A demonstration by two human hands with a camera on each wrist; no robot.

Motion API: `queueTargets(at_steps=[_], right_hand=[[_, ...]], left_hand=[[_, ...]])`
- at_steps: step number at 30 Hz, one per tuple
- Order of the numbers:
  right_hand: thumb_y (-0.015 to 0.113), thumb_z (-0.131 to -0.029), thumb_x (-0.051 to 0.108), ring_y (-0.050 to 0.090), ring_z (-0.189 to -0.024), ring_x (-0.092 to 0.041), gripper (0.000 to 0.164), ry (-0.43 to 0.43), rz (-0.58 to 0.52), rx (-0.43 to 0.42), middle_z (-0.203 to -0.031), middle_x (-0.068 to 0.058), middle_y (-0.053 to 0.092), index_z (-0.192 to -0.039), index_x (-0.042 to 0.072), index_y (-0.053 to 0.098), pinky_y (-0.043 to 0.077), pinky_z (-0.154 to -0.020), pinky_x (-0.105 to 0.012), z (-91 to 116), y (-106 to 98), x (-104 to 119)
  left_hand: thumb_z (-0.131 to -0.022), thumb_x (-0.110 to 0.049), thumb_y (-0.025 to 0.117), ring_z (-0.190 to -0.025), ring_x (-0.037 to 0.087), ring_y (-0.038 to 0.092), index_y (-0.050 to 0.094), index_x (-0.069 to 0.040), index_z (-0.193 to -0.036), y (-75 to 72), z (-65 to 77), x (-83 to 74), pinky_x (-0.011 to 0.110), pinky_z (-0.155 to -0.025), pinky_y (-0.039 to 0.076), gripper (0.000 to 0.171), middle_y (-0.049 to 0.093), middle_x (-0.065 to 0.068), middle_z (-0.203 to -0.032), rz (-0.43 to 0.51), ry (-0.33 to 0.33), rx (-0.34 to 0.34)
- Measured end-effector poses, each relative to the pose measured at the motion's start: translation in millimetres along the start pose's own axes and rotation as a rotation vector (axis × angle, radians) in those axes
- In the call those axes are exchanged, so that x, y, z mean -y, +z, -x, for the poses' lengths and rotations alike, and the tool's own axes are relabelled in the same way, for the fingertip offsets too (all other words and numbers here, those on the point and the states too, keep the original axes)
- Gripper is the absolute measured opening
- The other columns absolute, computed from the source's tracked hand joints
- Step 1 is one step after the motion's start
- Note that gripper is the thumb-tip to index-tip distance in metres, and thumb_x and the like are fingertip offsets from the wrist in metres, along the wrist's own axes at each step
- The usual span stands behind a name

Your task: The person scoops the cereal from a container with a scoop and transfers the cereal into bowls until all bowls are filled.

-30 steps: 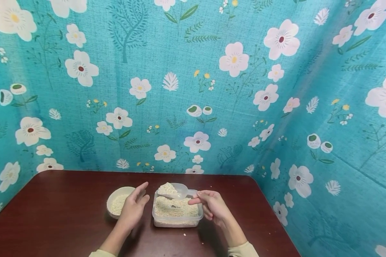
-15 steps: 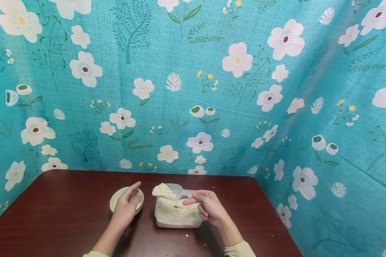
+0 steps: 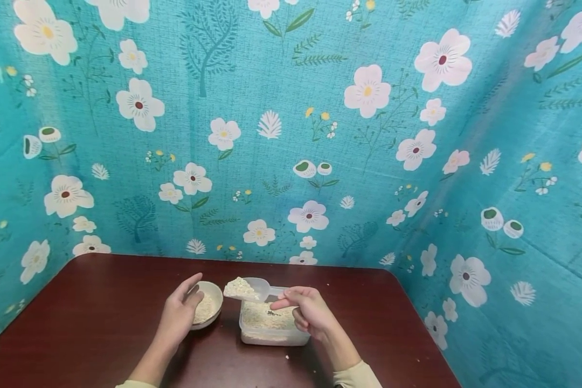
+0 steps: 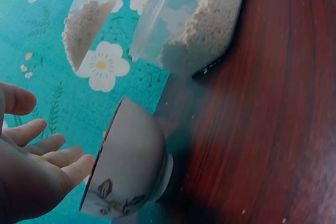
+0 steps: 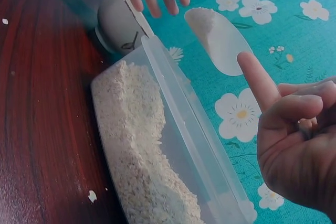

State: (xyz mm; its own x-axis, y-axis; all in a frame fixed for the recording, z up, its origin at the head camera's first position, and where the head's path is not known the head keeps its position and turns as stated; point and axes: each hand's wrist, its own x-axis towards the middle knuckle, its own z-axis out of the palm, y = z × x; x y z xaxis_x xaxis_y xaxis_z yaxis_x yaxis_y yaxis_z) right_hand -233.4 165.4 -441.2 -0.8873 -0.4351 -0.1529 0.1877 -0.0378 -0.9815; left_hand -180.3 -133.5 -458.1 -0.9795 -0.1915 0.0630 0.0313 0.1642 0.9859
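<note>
My right hand grips the handle of a translucent plastic scoop, its index finger stretched along it. Pale oat-like flakes are heaped in the scoop, which is held above the left part of a clear rectangular plastic container of the same flakes. Left of the container stands a white bowl, part full of flakes; the left wrist view shows a floral print on its outside. My left hand is at the bowl's left side, fingers spread and relaxed, little finger right at the rim.
The dark red-brown wooden table has a few stray flakes near the container. A teal floral curtain hangs behind the table and along its right side.
The loaded scoop has moved left with my right hand, toward the bowl. My left hand has shifted left across the bowl to its left side. The view has turned slightly left.
</note>
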Motion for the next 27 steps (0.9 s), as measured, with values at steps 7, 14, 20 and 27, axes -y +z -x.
queueTargets(at_steps=[7,14,20,27], right_hand=[[0.056,-0.102,0.019,0.031,-0.033,-0.002,0.022,0.002,0.012,0.023,-0.093,-0.012,0.076,-0.106,-0.003,0.059,0.025,-0.032,-0.017,-7,7,-2],[0.057,-0.102,0.019,0.031,-0.034,-0.002,0.023,0.002,0.008,0.041,-0.093,-0.012,0.076,-0.107,-0.003,0.060,0.024,-0.033,-0.017,-14,15,-4],[0.057,-0.101,0.020,0.030,-0.035,-0.002,0.024,0.000,0.027,0.048,-0.093,-0.012,0.076,-0.107,-0.003,0.061,0.024,-0.033,-0.016,-18,23,-5],[0.056,-0.101,0.018,0.030,-0.034,-0.002,0.023,-0.013,0.029,0.066,-0.091,-0.014,0.076,-0.105,-0.004,0.061,0.024,-0.032,-0.016,-24,31,-7]], left_hand=[[-0.105,-0.006,0.047,-0.144,0.036,0.035,0.043,-0.005,-0.150,-13.1,0.4,3.1,0.048,-0.115,0.033,0.045,0.038,0.021,-0.155,-0.008,0.003,-0.029],[-0.105,-0.007,0.047,-0.144,0.034,0.035,0.043,-0.004,-0.150,-24.6,1.6,5.4,0.023,-0.109,0.039,0.045,0.040,0.020,-0.155,-0.029,-0.008,-0.065],[-0.106,-0.010,0.045,-0.146,0.033,0.032,0.040,-0.007,-0.152,-32.8,1.8,5.6,0.032,-0.113,0.039,0.047,0.037,0.019,-0.157,-0.046,-0.050,-0.066],[-0.107,-0.010,0.045,-0.146,0.038,0.029,0.037,-0.006,-0.154,-39.5,2.1,8.1,0.054,-0.116,0.032,0.048,0.033,0.023,-0.158,-0.065,-0.067,-0.068]])
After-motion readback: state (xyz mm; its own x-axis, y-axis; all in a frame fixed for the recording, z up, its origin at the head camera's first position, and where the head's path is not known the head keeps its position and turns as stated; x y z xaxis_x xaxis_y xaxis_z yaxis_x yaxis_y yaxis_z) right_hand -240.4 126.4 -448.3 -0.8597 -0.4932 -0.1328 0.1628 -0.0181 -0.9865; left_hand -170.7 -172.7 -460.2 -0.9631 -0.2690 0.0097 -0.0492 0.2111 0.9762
